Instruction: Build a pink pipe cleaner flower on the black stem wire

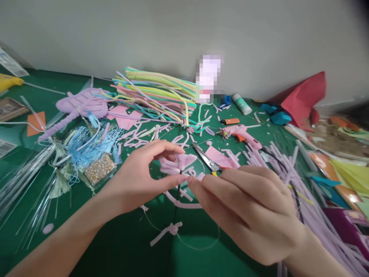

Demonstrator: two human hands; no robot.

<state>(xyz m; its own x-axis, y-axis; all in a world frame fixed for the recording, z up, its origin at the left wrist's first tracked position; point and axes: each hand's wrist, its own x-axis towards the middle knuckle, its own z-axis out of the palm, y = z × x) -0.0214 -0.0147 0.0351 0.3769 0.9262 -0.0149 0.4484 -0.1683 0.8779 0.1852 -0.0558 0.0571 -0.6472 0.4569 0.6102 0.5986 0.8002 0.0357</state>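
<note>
My left hand (pixel 135 179) is closed on a folded lilac pipe cleaner shape (pixel 173 164), held between thumb and fingers above the table. My right hand (pixel 248 207) pinches beside it, thumb and forefinger together close to my left thumb tip. A short lilac pipe cleaner end (pixel 200 176) shows at the right fingertips; how it joins the folded shape is hidden. Below the hands, a thin clear thread (pixel 198 249) loops down, with a knotted lilac pipe cleaner piece (pixel 173 229) on it. Scissors (pixel 208 159) lie open just behind the right hand.
The green table (pixel 129 246) holds a pink glue gun (pixel 245 135), an orange lighter (pixel 231 121) and a glue stick (pixel 241 104). Behind lies a bundle of coloured pipe cleaners (pixel 155 92). Blue tassels (pixel 86 144) and a bag of gold beads (pixel 99 169) are left; lilac stems (pixel 319 219) lie right.
</note>
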